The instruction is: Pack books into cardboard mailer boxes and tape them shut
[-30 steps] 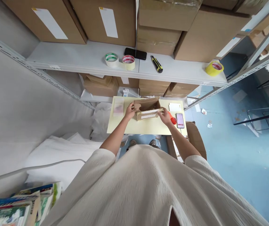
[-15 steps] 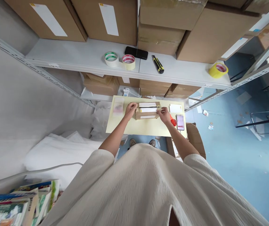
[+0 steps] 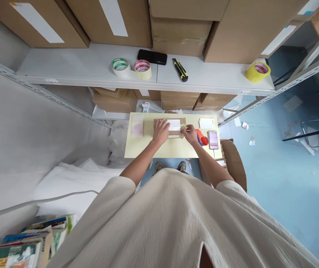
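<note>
Since half a second ago, the left hand [image 3: 161, 132] has moved from the left end of the small carton [image 3: 176, 132] onto its top, and the dark gap between the top flaps [image 3: 174, 127] has gone; they now lie down, nearly edge to edge. One second ago those flaps stood open. The right hand [image 3: 190, 133] has stayed at the carton's right end.

The carton rests on the worktop [image 3: 170, 150], about midway along it and nearer its far edge than its near one. On the worktop's right side lie a red-and-blue thing [image 3: 202, 138], perhaps a tape dispenser, a phone [image 3: 213, 139] and some white cards [image 3: 206, 123]; a pinkish sheet [image 3: 137, 125] lies toward its left end.

The left fingers are slightly apart, laid over the carton's top and not closed round it. The right fingers look bunched beside what seems to be clear, yellowish tape [image 3: 183, 126]; whether they are clamped on it, I cannot tell.

To do this well, I would keep the left palm flat and the flaps level, with even pressure so neither rides over the other, and keep the tape straight along the seam.

The carton's long axis runs left to right, roughly parallel to the worktop's long edges. Its flaps face up, its narrow ends point left and right, and one long side faces the person.
</note>
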`<state>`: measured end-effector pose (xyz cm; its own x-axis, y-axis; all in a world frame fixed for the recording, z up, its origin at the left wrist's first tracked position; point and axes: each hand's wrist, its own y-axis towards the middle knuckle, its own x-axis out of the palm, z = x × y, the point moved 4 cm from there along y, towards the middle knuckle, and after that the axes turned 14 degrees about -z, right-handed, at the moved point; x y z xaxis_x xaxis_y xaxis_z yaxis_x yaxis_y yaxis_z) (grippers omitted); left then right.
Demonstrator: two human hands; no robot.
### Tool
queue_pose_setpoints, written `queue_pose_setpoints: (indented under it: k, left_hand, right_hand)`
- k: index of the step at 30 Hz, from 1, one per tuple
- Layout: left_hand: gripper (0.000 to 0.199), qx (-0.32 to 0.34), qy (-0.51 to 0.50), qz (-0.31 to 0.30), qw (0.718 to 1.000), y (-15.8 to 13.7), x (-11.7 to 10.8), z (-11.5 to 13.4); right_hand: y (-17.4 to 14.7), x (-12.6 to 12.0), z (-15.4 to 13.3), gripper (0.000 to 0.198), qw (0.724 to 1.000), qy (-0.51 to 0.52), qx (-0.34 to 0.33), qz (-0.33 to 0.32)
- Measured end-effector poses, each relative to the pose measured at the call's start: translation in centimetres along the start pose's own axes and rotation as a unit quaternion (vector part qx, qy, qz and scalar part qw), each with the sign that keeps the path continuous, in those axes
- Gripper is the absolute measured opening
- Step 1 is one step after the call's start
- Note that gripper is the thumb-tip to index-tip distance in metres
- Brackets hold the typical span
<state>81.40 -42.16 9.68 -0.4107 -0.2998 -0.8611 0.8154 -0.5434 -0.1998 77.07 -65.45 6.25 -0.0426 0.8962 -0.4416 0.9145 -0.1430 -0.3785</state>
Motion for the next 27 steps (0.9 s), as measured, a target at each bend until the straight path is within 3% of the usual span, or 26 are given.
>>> queue_pose_setpoints:
  k: [5, 10, 14, 21, 27]
  left_hand:
    - [0.077, -0.007, 0.038, -0.056, 0.998, 0.0, 2.0, 1.9]
    - [0.086, -0.024, 0.048, -0.092, 0.994, 0.4, 2.5, 1.2]
    - [0.085, -0.029, 0.045, -0.087, 0.995, 0.6, 2.4, 1.1]
    - [0.082, -0.029, 0.055, -0.097, 0.993, 1.9, 2.1, 1.1]
    - [0.079, -0.026, 0.065, -0.098, 0.993, 3.0, 3.4, 3.4]
  right_hand:
    - [-0.3, -1.5, 2.3, 0.049, 1.000, -0.004, -0.005, -0.017]
    - [-1.9, -5.7, 8.0, 0.041, 0.981, -0.168, 0.096, 0.025]
    - [-2.6, -6.9, 11.2, 0.029, 0.957, -0.249, 0.151, 0.006]
    - [-2.0, -6.2, 12.5, 0.025, 0.938, -0.287, 0.185, -0.051]
    - [-2.5, -5.9, 12.4, 0.028, 0.930, -0.298, 0.208, -0.061]
